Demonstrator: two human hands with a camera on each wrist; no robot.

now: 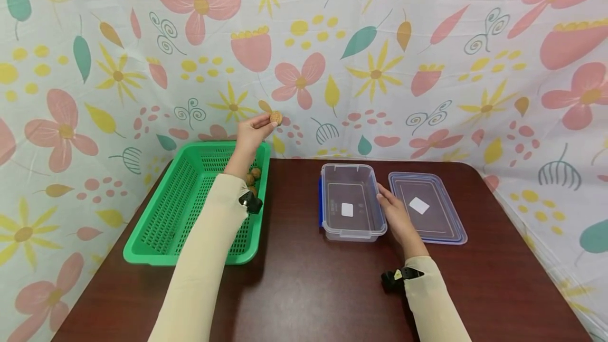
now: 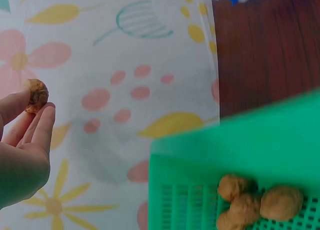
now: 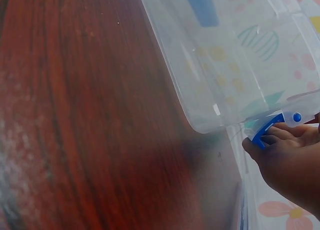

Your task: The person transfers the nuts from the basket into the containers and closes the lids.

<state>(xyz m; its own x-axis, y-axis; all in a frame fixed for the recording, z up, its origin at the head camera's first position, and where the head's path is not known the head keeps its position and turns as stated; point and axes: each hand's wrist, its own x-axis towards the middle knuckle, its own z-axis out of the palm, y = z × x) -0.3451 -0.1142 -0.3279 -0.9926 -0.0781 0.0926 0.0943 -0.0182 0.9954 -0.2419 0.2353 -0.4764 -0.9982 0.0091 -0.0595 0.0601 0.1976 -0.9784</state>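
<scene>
My left hand (image 1: 252,133) pinches a walnut (image 1: 276,117) between thumb and fingertips, held up above the far right corner of a green basket (image 1: 138,249). In the left wrist view the wrinkled walnut (image 2: 37,96) shows at the fingertips. Several more walnuts (image 2: 281,202) lie in the basket along its right side, partly hidden by my left arm in the head view. My right hand (image 1: 395,212) holds the right side of a clear plastic container (image 1: 355,234). Its thumb and fingers are around the blue latch (image 3: 267,131) there.
A clear lid (image 1: 429,207) with a white label lies flat on the table to the right of the container. The brown table (image 1: 290,278) ends at the back against a flower-patterned cloth (image 1: 304,25). The basket stands at the left.
</scene>
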